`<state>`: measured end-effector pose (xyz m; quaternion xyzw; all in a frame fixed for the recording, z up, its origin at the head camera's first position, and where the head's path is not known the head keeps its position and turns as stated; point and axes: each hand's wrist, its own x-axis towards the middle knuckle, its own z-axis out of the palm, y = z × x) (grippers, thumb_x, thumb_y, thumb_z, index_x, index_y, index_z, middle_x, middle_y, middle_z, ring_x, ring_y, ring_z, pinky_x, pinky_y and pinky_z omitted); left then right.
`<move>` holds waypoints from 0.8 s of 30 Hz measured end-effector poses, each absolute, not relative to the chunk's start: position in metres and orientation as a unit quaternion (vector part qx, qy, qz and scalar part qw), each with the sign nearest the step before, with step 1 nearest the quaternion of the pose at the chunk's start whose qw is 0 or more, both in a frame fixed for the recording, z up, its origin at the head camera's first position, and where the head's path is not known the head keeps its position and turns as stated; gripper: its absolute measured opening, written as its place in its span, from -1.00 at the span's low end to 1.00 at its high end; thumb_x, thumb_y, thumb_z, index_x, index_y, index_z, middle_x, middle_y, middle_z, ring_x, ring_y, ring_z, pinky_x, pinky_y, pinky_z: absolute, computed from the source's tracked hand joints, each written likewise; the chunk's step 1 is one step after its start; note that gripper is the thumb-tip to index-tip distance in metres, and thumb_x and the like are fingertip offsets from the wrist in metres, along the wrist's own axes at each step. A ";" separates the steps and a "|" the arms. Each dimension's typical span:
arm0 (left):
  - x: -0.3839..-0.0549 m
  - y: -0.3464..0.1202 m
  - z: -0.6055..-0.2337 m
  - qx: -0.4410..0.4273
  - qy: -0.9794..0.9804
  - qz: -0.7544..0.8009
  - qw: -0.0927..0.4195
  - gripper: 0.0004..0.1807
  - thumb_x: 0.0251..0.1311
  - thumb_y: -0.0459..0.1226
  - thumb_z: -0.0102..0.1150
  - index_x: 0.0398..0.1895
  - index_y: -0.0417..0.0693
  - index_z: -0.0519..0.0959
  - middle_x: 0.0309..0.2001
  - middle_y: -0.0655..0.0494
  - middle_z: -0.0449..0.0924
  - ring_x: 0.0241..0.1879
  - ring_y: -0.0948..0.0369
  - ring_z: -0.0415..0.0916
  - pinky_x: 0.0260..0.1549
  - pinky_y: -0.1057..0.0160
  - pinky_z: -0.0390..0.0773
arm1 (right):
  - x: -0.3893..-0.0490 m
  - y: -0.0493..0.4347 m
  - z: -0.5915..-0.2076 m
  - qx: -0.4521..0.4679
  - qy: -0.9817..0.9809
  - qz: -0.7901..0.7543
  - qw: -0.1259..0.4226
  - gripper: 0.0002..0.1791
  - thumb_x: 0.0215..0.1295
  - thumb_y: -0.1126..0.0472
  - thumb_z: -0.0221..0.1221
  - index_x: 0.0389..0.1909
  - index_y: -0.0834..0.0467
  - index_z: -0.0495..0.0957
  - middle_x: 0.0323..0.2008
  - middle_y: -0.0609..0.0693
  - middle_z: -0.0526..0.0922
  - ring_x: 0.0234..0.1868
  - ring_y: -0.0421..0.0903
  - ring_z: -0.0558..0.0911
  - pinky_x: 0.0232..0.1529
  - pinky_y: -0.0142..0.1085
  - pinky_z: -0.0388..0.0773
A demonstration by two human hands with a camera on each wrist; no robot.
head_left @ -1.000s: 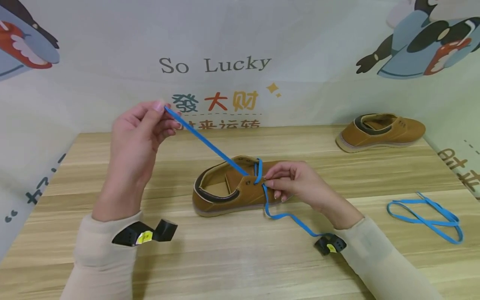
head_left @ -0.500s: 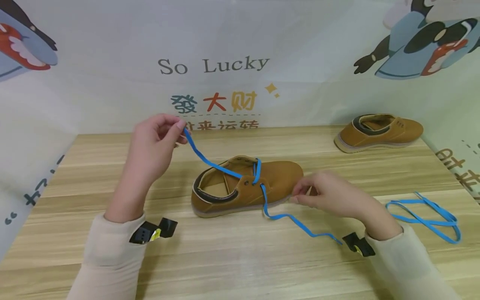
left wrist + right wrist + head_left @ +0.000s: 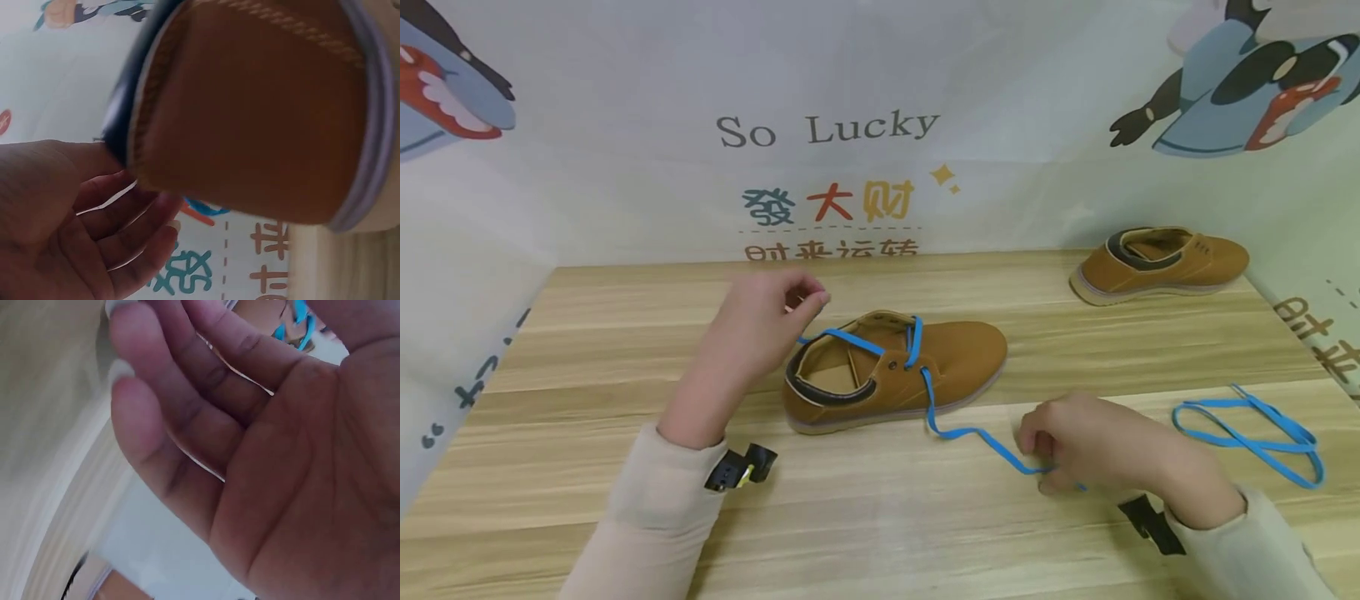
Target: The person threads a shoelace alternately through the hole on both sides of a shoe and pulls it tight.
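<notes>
A brown shoe [image 3: 966,354] stands on the table, toe to the right, with a blue shoelace [image 3: 913,342] through some of its eyelets. My left hand [image 3: 760,321] is above and behind its heel, fingers loosely bent. One lace end lies over the shoe opening and passes out of sight behind that hand; in the left wrist view, the heel [image 3: 262,112] hides some fingertips. My right hand [image 3: 1097,446] hovers over the other lace end, right of the shoe, partly covering it. In the right wrist view the right hand's fingers [image 3: 194,394] are gently bent, and no lace shows between them.
A second brown shoe [image 3: 1161,267], without a lace, stands at the back right. A loose blue shoelace [image 3: 1255,446] lies looped on the wooden table [image 3: 865,517] beyond my right hand. A printed white cloth [image 3: 625,167] hangs behind the table.
My left hand has lowered toward the heel, and the lace it held taut has dropped over the shoe opening. My right hand has moved from the eyelets to the right, over the other lace end.
</notes>
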<state>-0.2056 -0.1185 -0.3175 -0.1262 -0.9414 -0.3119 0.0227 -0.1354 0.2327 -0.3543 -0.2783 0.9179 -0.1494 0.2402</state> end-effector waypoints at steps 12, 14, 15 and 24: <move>-0.208 -0.105 -0.333 -0.167 -0.954 -0.250 -0.002 -0.81 0.45 -0.22 0.13 -0.14 -0.09 0.70 -0.18 0.02 0.75 -0.19 0.10 0.64 -0.09 0.06 0.61 | -0.121 0.208 -0.357 -0.385 0.857 -0.235 0.247 -0.74 0.11 0.38 0.29 -0.39 -0.06 0.49 -0.58 -0.35 0.47 -0.55 -0.50 0.38 -0.48 -0.51 0.42; -0.207 -0.104 -0.334 -0.165 -0.955 -0.248 -0.004 -0.81 0.46 -0.21 0.12 -0.14 -0.08 0.70 -0.18 0.04 0.75 -0.21 0.11 0.63 -0.10 0.07 0.60 | -0.123 0.208 -0.358 -0.420 0.827 -0.279 0.247 -0.74 0.15 0.41 0.26 -0.29 -0.05 0.62 -0.53 -0.31 0.54 -0.52 -0.51 0.37 -0.49 -0.52 0.43; -0.207 -0.104 -0.335 -0.166 -0.955 -0.247 -0.004 -0.81 0.46 -0.21 0.12 -0.14 -0.08 0.70 -0.19 0.04 0.74 -0.23 0.12 0.62 -0.12 0.07 0.60 | -0.124 0.209 -0.358 -0.440 0.807 -0.306 0.247 -0.73 0.19 0.42 0.25 -0.23 -0.04 0.67 -0.50 -0.26 0.58 -0.49 -0.51 0.39 -0.48 -0.52 0.45; -0.207 -0.103 -0.337 -0.174 -0.956 -0.236 -0.004 -0.76 0.49 -0.18 0.06 -0.11 -0.06 0.70 -0.18 0.06 0.75 -0.29 0.14 0.56 -0.17 0.11 0.56 | -0.133 0.214 -0.347 -0.522 0.671 -0.447 0.279 -0.58 0.31 0.55 0.12 0.11 0.17 0.65 -0.27 0.04 0.69 -0.29 -0.21 0.57 -0.20 -0.39 0.63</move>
